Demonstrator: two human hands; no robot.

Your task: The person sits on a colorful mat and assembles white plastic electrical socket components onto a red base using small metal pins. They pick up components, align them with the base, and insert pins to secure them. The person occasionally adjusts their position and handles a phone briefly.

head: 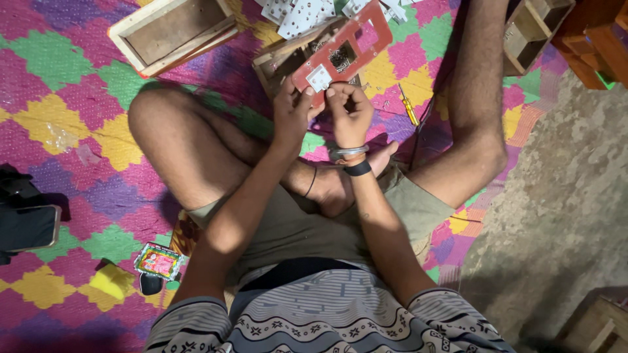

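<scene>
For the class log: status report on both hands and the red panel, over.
Left hand and right hand both gripping the near end of the red panel, at the white switch. Panel resting on wooden box. Yellow screwdriver lying alongside, clear.

Floor covering: I am sitting on a woven mat of purple, pink, green and yellow diamonds.
Bare floor: rough grey-brown concrete is showing along the mat's right edge.
Furniture: reddish-brown wooden furniture is standing at upper right; a pale wooden piece is peeking in at lower right.
Light: dim warm light is falling from above, shadows pooling at lower right.
</scene>
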